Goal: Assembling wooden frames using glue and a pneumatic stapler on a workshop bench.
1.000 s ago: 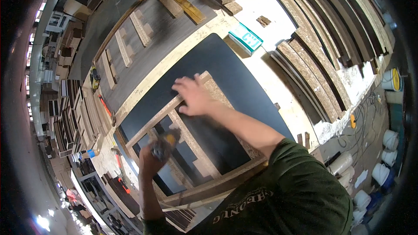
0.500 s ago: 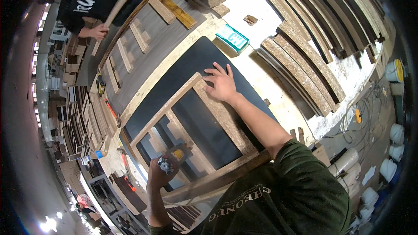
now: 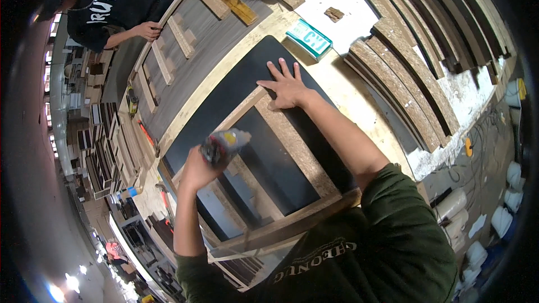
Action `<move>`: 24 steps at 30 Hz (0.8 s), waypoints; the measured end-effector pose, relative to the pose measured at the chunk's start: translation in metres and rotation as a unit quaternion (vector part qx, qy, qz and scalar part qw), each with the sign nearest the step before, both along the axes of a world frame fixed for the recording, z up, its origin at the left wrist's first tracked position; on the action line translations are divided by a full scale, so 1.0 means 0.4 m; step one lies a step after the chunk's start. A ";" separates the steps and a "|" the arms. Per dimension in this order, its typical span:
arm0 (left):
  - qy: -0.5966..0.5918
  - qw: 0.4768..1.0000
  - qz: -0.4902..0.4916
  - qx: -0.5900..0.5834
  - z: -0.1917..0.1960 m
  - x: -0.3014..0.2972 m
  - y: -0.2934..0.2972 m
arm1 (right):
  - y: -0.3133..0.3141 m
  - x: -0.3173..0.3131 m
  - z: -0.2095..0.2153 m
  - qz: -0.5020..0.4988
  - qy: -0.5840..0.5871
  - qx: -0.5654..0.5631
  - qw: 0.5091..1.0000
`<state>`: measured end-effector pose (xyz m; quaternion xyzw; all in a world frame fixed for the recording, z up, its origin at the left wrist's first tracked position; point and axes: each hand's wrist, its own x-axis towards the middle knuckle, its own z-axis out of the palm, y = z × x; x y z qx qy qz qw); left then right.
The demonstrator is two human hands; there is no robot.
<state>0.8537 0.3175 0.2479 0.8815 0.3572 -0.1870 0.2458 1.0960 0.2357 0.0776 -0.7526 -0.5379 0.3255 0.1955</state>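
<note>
On a workshop bench, you are pressing your right hand (image 3: 287, 87) flat, fingers spread and gripping nothing, against the far corner of a chipboard frame (image 3: 297, 148) that is lying on a black panel (image 3: 247, 73). Your left hand (image 3: 197, 169) is closing around a small blurred tool (image 3: 224, 145), holding it just above the frame's inner slats. Beyond the panel, a green-and-white box (image 3: 309, 38) is sitting near stacked chipboard strips (image 3: 404, 73). At the far left, another person's hand (image 3: 149, 30) is resting on a grey panel with wooden blocks (image 3: 191, 33).
</note>
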 end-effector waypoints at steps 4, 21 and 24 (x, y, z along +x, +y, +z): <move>0.012 0.992 0.111 -0.054 -0.048 0.086 0.058 | -0.004 0.001 -0.005 -0.003 0.016 0.006 1.000; -0.066 0.983 0.139 -0.103 -0.173 0.146 0.147 | 0.005 -0.003 -0.012 -0.002 0.007 0.024 1.000; -0.072 0.982 0.143 -0.102 -0.180 0.150 0.146 | -0.001 0.000 0.000 -0.002 0.011 0.013 1.000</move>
